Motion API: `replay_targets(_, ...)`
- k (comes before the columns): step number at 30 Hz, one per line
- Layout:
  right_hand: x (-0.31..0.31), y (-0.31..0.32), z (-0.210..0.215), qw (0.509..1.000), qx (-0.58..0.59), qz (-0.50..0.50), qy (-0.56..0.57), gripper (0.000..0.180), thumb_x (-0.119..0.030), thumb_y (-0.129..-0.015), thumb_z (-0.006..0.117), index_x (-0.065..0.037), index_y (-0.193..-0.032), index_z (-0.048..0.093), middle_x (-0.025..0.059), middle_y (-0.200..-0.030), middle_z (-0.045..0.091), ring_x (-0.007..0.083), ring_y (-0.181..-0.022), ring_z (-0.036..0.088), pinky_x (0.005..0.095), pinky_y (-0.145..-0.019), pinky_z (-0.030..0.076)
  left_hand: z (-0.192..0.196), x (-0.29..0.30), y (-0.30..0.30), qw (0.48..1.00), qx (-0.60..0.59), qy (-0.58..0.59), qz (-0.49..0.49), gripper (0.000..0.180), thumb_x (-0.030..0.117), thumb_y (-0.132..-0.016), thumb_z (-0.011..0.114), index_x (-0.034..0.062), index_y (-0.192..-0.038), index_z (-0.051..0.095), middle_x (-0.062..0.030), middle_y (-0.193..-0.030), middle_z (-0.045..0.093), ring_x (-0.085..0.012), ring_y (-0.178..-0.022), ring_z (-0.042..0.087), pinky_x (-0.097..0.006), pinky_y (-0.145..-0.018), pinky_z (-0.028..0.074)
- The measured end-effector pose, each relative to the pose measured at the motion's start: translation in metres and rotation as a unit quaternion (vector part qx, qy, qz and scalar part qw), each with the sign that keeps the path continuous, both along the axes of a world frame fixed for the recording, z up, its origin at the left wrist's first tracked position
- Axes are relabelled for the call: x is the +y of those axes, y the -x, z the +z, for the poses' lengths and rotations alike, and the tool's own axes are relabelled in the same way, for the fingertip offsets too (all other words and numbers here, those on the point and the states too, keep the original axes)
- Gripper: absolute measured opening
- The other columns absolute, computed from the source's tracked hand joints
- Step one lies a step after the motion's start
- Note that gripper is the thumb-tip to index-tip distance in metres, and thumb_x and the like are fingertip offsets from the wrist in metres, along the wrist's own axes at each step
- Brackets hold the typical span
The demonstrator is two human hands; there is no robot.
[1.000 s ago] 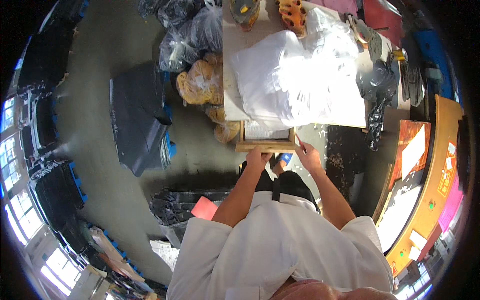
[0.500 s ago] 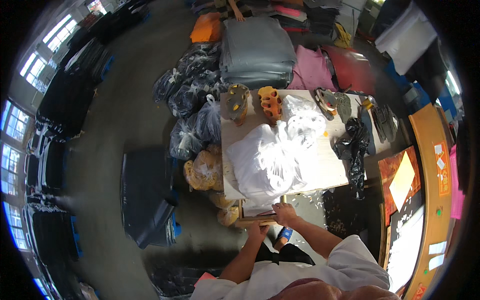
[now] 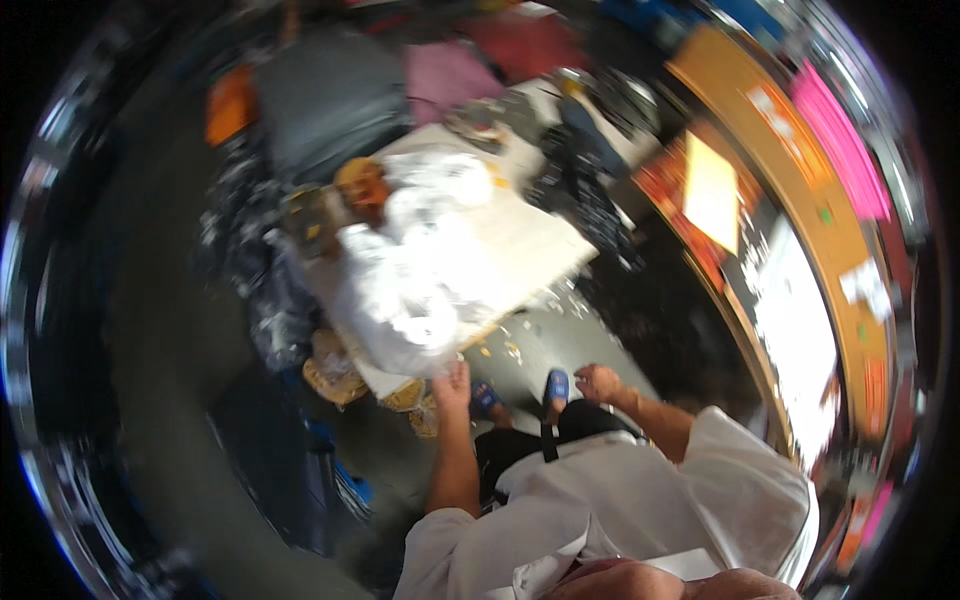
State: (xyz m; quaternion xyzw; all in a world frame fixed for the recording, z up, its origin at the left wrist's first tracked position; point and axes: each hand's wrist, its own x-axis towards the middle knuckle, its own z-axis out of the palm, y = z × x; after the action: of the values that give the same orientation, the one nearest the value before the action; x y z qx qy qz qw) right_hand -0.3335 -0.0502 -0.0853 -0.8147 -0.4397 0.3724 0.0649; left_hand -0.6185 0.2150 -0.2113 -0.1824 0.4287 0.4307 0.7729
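Observation:
My left hand [image 3: 453, 384] is at the near edge of the pale worktable [image 3: 540, 245], its fingers up against the edge just below a bulging white plastic bag [image 3: 405, 310]. Its fingers look extended, though blurred, and I see nothing held in them. My right hand [image 3: 600, 383] hangs apart from the table, over the floor beside my blue slipper [image 3: 557, 384]. The fingers of that hand are loosely bent and apart, with nothing visible in them. Farther back on the table are an orange clog-shaped piece [image 3: 363, 188], a dark one [image 3: 312, 222] and a crumpled black bag [image 3: 580, 175].
Dark sheets [image 3: 330, 100] are stacked beyond the table. Filled black bags [image 3: 245, 215] and yellowish bags [image 3: 335, 370] line its left side. To the right stand a red-patterned board with a yellow sheet [image 3: 712, 195] and a long orange-brown panel [image 3: 800, 170]. Scraps litter the floor.
The view has swung right and blurred. The open drawer under the table is no longer seen. My right hand has left it and moved right; my left hand is at the table's edge.

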Motion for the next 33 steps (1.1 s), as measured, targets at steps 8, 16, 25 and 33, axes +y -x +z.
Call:
replay_targets(8, -0.139, -0.002, -0.009, 0.978, 0.029, -0.205, 0.008, 0.033, -0.034, -0.093, 0.066, -0.013, -0.114, 0.081, 0.0206, -0.109, 0.079, 0.0415, -0.104, 0.075, 0.0492, -0.094, 0.060, 0.010, -0.048, 0.005, 0.887, 0.194, -0.021, -0.418, 0.051, 0.031, -0.109, 0.064, 0.0015, -0.149, 0.054, -0.0158, -0.142, 0.067, -0.0341, -0.127, 0.067, -0.055, -0.109, 0.057)
replay_targets(16, -0.228, -0.041, -0.059, 0.933, 0.169, -0.303, -0.096, 0.027, -0.024, -0.095, 0.063, -0.009, -0.107, 0.081, 0.0195, -0.108, 0.080, 0.0406, -0.104, 0.075, 0.0462, -0.096, 0.059, 0.131, -0.173, -0.199, 0.643, 0.278, -0.253, -0.668, 0.053, 0.042, -0.105, 0.073, 0.0080, -0.142, 0.060, -0.0087, -0.116, 0.076, -0.0207, -0.094, 0.076, -0.035, -0.077, 0.065)
replay_targets(25, -0.347, -0.153, 0.020, 0.812, 0.182, -0.522, -0.189, 0.027, -0.022, -0.100, 0.067, 0.000, -0.111, 0.079, 0.0134, -0.096, 0.080, 0.0182, -0.090, 0.072, 0.0346, -0.087, 0.057, 0.224, -0.182, -0.544, 0.393, 0.404, -0.688, -0.458, 0.044, 0.031, -0.100, 0.075, -0.0054, -0.125, 0.073, -0.0158, -0.111, 0.081, -0.0236, -0.102, 0.077, -0.038, -0.095, 0.058)
replay_targets(33, -0.357, -0.170, 0.075, 0.776, 0.198, -0.560, -0.210, 0.029, -0.021, -0.102, 0.069, 0.000, -0.119, 0.078, 0.0142, -0.101, 0.081, 0.0186, -0.097, 0.073, 0.0341, -0.093, 0.057, 0.254, -0.158, -0.678, 0.118, 0.668, -0.535, -0.503, 0.092, 0.076, -0.079, 0.076, 0.0073, -0.140, 0.068, -0.0262, -0.144, 0.060, -0.0460, -0.133, 0.060, -0.058, -0.108, 0.053)
